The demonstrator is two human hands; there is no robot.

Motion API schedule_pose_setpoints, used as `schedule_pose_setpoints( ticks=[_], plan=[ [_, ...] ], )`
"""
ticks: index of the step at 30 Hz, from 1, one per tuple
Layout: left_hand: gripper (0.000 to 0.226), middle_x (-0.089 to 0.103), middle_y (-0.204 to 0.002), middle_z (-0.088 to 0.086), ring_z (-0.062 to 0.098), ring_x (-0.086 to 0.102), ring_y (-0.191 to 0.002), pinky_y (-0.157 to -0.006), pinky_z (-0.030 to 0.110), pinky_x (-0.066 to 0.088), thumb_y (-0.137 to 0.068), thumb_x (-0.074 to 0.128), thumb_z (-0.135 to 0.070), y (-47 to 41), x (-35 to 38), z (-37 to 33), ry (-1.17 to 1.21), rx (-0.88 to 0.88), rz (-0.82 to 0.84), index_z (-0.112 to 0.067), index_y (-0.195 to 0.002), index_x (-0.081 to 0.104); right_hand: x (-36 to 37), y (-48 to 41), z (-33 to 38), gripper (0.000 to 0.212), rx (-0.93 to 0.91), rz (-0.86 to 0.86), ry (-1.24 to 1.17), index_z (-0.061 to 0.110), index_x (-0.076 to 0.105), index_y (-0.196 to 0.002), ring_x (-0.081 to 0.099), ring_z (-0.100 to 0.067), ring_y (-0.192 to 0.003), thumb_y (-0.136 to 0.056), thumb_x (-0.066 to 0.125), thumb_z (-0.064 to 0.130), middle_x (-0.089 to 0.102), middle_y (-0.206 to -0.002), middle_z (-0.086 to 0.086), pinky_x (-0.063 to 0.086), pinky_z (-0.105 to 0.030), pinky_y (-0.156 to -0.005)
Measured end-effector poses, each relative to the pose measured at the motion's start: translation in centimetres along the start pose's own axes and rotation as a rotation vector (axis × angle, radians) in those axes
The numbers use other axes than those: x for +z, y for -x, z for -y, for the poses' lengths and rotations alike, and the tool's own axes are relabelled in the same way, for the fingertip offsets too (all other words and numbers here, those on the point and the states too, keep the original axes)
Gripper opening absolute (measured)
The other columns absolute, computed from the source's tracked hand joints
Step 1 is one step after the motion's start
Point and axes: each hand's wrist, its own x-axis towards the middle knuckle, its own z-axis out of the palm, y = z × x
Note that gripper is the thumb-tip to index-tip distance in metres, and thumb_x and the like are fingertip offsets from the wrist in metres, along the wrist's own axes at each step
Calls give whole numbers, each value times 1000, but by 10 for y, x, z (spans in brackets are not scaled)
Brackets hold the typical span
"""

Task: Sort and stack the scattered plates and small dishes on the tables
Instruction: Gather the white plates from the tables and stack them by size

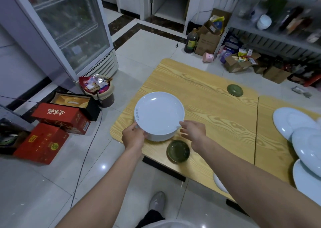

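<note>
A stack of pale blue plates stands near the left corner of the wooden table. My left hand grips the stack's near left rim. At the near right rim my right hand touches it with relaxed, spread fingers. A small dark green dish sits upright just in front of the stack, by the table's near edge. Another green dish lies upside down farther back on the table. Several pale blue plates lie overlapping at the right on the second table.
A glass-door fridge stands at the left. A full waste bin and red boxes sit on the tiled floor left of the table. Cardboard boxes and a metal shelf fill the back right. A white plate edge shows under my right forearm.
</note>
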Motion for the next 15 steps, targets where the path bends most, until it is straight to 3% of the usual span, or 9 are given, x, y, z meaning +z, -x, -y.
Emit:
schedule_pose_setpoints(
  ticks=[3, 7, 10, 15],
  plan=[
    [36, 63, -103, -5, 12, 58, -90, -77, 23, 46, -92, 52, -3, 24, 14, -5, -237, 197, -45, -14, -122, 67, -29, 11, 4, 41, -158, 61, 136, 13, 65, -124, 62, -19, -108, -86, 76, 25, 66, -120, -2, 51, -38, -97],
    [29, 65, -105, -3, 19, 60, -97, -83, 27, 42, -93, 57, -14, 68, 52, -15, -439, 469, 131, -17, -120, 67, -88, 35, 19, 44, -357, 132, 288, 22, 66, -125, 59, -11, -112, -84, 77, 32, 65, -121, 5, 41, -24, -88],
    [35, 62, -128, 2, 20, 54, -121, -94, 27, 38, -95, 58, -24, 107, 87, -20, -624, 625, 276, -18, -129, 63, -145, 53, 26, 50, -527, 106, 465, 23, 62, -132, 55, -11, -121, -84, 76, 35, 62, -130, 4, 40, -25, -94],
    [51, 46, -150, 1, 21, 34, -140, -113, 36, 29, -97, 52, -41, 180, 145, -20, -1063, 972, 376, -23, -144, 48, -243, 76, 20, 71, -746, -52, 1071, 22, 33, -153, 20, -20, -150, -92, 63, 45, 27, -161, -3, 22, -33, -116]
  ],
)
